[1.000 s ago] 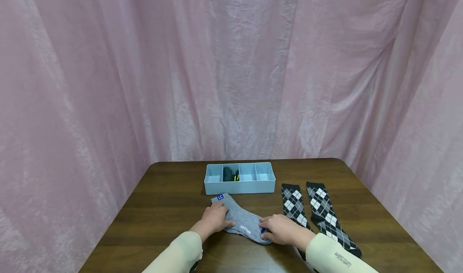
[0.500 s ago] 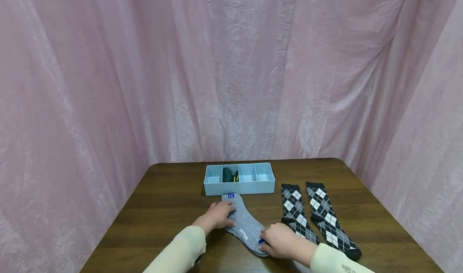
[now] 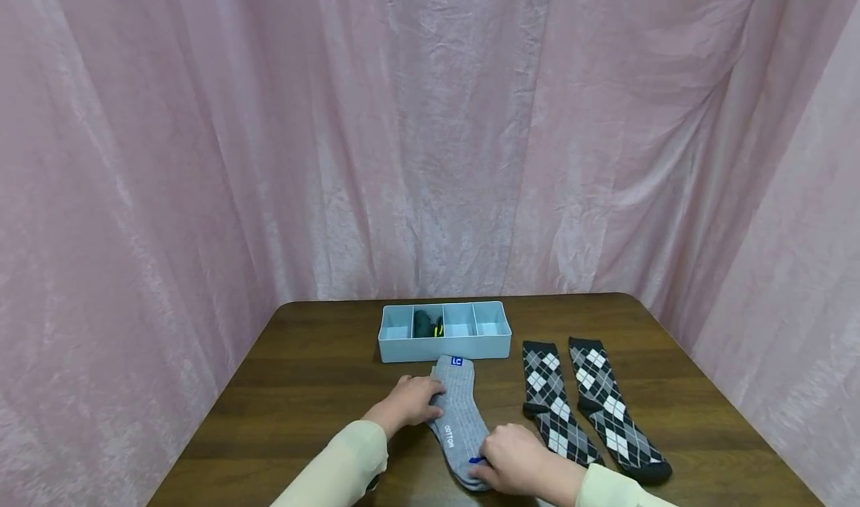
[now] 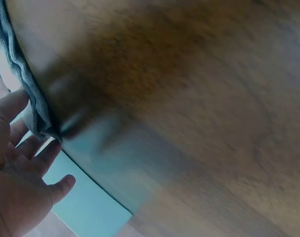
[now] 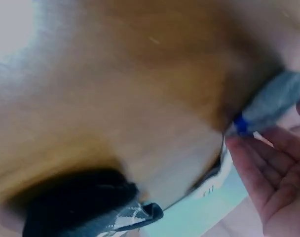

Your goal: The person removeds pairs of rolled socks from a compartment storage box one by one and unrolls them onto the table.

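A grey ribbed sock (image 3: 458, 402) lies on the table in the head view, cuff away from me and toe toward me. It bears a blue label on the cuff and white "COTTON" lettering; a second layer peeks out at the cuff's left edge. My left hand (image 3: 411, 401) pinches its left edge near the cuff, thumb and fingers at the fabric (image 4: 36, 106) in the left wrist view. At the toe end, my right hand (image 3: 513, 458) pinches the sock beside a blue patch, also seen as grey fabric (image 5: 276, 101) in the right wrist view.
Behind the sock stands a light blue divided box (image 3: 443, 350), a dark green item (image 3: 423, 324) with yellow marks in one compartment. Two black, grey and white argyle socks (image 3: 547, 387) (image 3: 611, 402) lie to the right. A pink curtain (image 3: 430, 134) hangs behind the wooden table (image 3: 302, 387).
The grey sock has swung from a slant to nearly upright in the head view, its cuff moving right and its toe toward me. Both hands moved with it.
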The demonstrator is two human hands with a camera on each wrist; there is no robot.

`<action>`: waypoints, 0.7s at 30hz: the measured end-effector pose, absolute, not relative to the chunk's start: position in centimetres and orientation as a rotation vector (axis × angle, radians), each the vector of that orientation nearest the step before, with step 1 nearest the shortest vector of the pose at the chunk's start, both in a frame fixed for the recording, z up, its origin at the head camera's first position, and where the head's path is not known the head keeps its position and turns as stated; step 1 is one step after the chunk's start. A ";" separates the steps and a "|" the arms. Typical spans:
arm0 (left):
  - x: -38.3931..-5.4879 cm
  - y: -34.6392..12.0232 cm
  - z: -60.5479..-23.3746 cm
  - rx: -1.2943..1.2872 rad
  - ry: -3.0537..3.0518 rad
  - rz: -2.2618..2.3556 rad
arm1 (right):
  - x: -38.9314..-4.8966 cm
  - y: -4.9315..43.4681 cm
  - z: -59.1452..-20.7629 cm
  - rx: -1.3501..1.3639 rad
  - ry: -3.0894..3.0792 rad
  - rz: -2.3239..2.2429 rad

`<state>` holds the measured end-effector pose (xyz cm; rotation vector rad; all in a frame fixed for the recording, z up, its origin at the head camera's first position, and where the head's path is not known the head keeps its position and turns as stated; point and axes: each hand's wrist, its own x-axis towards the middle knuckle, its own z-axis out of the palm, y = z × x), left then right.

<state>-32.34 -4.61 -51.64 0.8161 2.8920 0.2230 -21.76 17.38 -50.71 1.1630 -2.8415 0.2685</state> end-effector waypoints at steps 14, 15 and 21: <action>-31.3 -6.3 -52.0 0.851 2.817 0.401 | -23.7 16.3 -51.8 1.028 -2.978 0.107; -31.3 -6.3 -51.9 0.849 2.810 0.395 | -23.6 16.1 -52.0 1.025 -2.976 0.084; -31.8 -6.3 -51.7 0.813 2.799 0.374 | -23.1 14.9 -52.5 0.934 -2.987 0.106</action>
